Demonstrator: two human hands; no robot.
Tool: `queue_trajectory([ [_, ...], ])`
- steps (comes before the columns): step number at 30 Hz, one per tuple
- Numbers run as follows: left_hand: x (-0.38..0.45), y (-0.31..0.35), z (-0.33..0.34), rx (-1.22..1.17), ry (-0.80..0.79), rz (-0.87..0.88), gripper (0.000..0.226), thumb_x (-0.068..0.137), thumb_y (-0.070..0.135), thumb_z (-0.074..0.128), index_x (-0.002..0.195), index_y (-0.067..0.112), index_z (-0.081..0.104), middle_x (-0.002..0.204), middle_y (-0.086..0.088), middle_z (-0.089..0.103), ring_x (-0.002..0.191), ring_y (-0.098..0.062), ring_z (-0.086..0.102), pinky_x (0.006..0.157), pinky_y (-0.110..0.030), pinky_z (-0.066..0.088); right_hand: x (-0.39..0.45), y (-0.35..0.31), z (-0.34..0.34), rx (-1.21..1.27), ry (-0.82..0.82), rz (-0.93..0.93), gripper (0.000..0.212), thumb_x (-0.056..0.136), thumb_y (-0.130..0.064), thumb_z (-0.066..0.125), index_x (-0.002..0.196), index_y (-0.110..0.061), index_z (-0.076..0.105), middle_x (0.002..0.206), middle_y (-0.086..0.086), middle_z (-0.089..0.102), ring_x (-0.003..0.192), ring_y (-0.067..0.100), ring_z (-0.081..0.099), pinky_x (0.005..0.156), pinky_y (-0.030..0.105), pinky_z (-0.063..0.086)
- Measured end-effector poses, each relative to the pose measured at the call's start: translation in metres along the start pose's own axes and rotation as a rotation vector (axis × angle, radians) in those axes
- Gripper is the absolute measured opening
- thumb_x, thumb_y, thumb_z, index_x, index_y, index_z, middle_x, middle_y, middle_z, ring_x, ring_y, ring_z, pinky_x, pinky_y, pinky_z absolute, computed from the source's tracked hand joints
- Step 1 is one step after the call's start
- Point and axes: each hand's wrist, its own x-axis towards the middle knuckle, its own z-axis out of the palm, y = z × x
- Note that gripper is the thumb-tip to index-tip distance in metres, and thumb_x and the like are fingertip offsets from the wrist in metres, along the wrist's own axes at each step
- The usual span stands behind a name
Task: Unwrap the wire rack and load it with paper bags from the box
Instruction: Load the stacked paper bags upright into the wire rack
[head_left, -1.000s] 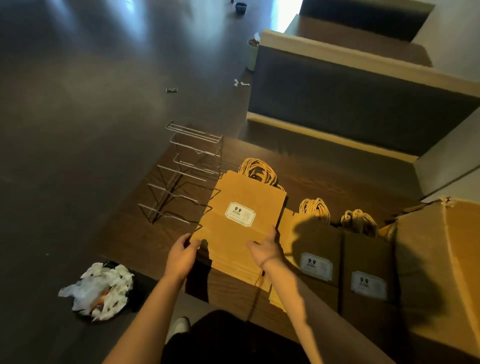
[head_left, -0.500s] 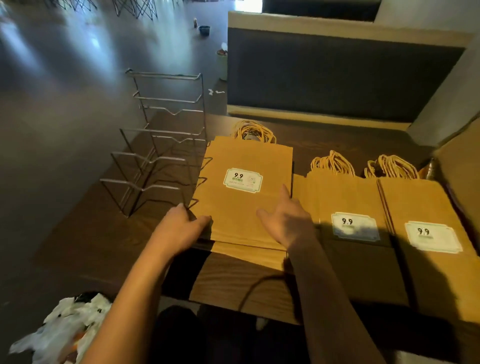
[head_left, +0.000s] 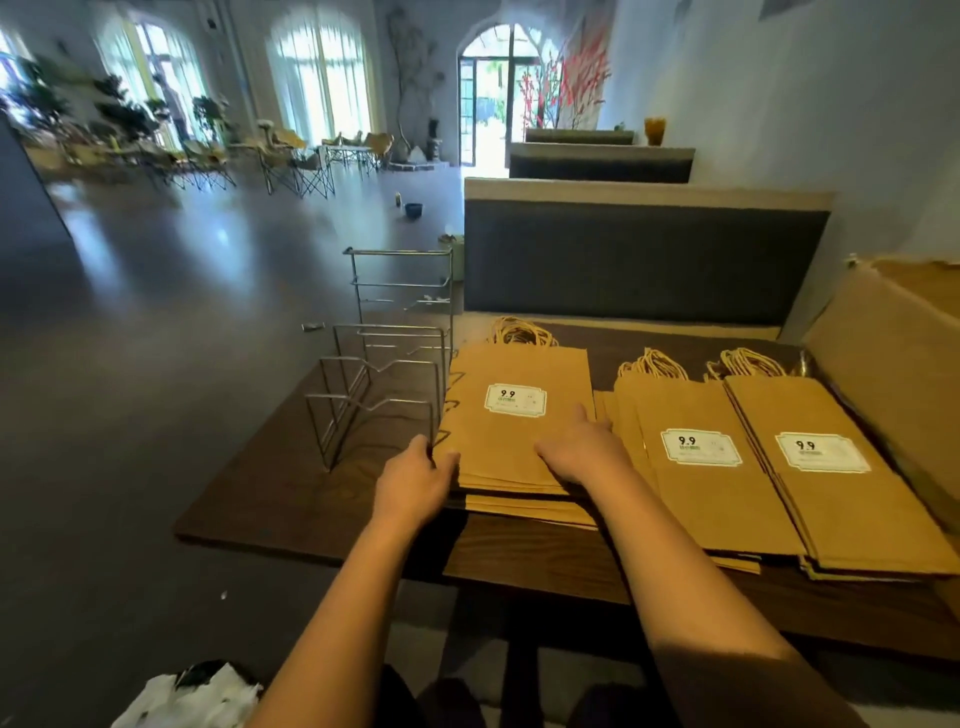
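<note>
The left stack of paper bags (head_left: 514, 421) lies flat on the tabletop (head_left: 291, 493), long axis pointing away from the person. The left hand (head_left: 415, 480) grips its near-left corner; the right hand (head_left: 582, 447) rests flat and spread on top. The wire rack (head_left: 384, 364) stands just beside the stack's left edge, nearer the left hand.

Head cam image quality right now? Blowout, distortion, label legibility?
Head view: the windows and doorway are blown out, with glare on the floor; wide-angle bending shows at the edges; the table is dim; "9.9" on the bags reads, smaller print doesn't; the rack is sharp.
</note>
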Motion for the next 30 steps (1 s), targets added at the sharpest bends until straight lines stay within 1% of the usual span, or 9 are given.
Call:
queue_trajectory([
  [4,-0.011,-0.002,-0.004,0.008,-0.020,0.083,0.027,0.101,0.045,0.056,0.098,0.018,0.050,0.096,-0.001,0.065,0.088,-0.023,0.062,0.066,-0.033,0.042,-0.013,0.002,0.001,-0.033,0.034,0.010,0.083,0.087,-0.057,0.059,0.153,-0.021,0.023,0.149,0.019,0.037,0.132,0.040,0.047,0.103,0.051,0.046],
  [7,-0.021,-0.006,-0.006,-0.025,-0.050,0.130,0.020,0.100,0.041,0.058,0.099,0.022,0.051,0.094,0.004,0.064,0.087,-0.017,0.061,0.063,-0.029,0.040,-0.022,0.004,-0.001,-0.081,0.019,0.014,0.080,0.087,-0.055,0.059,0.151,-0.019,0.028,0.146,0.020,0.039,0.129,0.039,0.050,0.101,0.048,0.048],
  [12,-0.028,-0.017,-0.012,0.001,-0.041,0.232,0.022,0.106,0.035,0.049,0.092,0.019,0.057,0.090,0.001,0.066,0.089,-0.022,0.065,0.075,-0.037,0.050,-0.034,0.011,-0.001,-0.133,0.031,0.024,0.075,0.087,-0.058,0.058,0.146,-0.017,0.038,0.141,0.018,0.047,0.124,0.038,0.054,0.098,0.045,0.050],
  [16,-0.023,-0.019,-0.016,0.142,-0.059,0.304,0.024,0.108,0.031,0.042,0.107,0.017,0.061,0.101,-0.005,0.068,0.095,-0.026,0.064,0.074,-0.034,0.044,-0.043,0.004,-0.004,-0.202,0.102,0.036,0.075,0.085,-0.061,0.062,0.143,-0.019,0.042,0.139,0.016,0.051,0.124,0.037,0.053,0.097,0.046,0.052],
  [21,-0.018,-0.018,-0.020,0.216,-0.071,0.317,0.027,0.107,0.032,0.041,0.107,0.016,0.063,0.105,-0.006,0.070,0.096,-0.027,0.064,0.079,-0.037,0.049,-0.051,-0.007,-0.011,-0.279,0.131,0.031,0.069,0.083,-0.061,0.065,0.136,-0.019,0.050,0.128,0.011,0.060,0.115,0.033,0.059,0.087,0.041,0.054],
  [23,-0.018,-0.018,-0.020,0.214,-0.067,0.325,0.027,0.105,0.032,0.042,0.105,0.017,0.064,0.104,-0.005,0.070,0.095,-0.025,0.064,0.082,-0.039,0.052,-0.052,-0.010,-0.015,-0.322,0.148,0.012,0.064,0.084,-0.059,0.066,0.132,-0.019,0.053,0.125,0.009,0.062,0.113,0.031,0.061,0.079,0.037,0.050],
  [26,-0.016,-0.017,-0.017,0.202,-0.057,0.320,0.025,0.102,0.032,0.044,0.102,0.019,0.065,0.104,-0.004,0.069,0.093,-0.024,0.064,0.078,-0.038,0.049,-0.051,-0.011,-0.020,-0.372,0.191,-0.031,0.058,0.086,-0.056,0.068,0.130,-0.020,0.054,0.123,0.006,0.064,0.112,0.029,0.062,0.071,0.035,0.046],
  [28,-0.014,-0.015,-0.016,0.206,-0.065,0.306,0.024,0.102,0.032,0.044,0.100,0.020,0.065,0.103,-0.003,0.068,0.092,-0.024,0.063,0.078,-0.038,0.049,-0.048,-0.009,-0.020,-0.368,0.215,-0.061,0.060,0.085,-0.057,0.070,0.131,-0.022,0.054,0.123,0.005,0.064,0.112,0.028,0.062,0.072,0.035,0.048],
  [30,-0.012,-0.013,-0.017,0.208,-0.074,0.295,0.024,0.102,0.032,0.044,0.100,0.020,0.065,0.103,-0.003,0.068,0.092,-0.023,0.063,0.079,-0.039,0.050,-0.042,-0.005,-0.019,-0.320,0.219,-0.067,0.069,0.082,-0.059,0.072,0.136,-0.023,0.050,0.128,0.006,0.062,0.116,0.030,0.060,0.078,0.038,0.053],
])
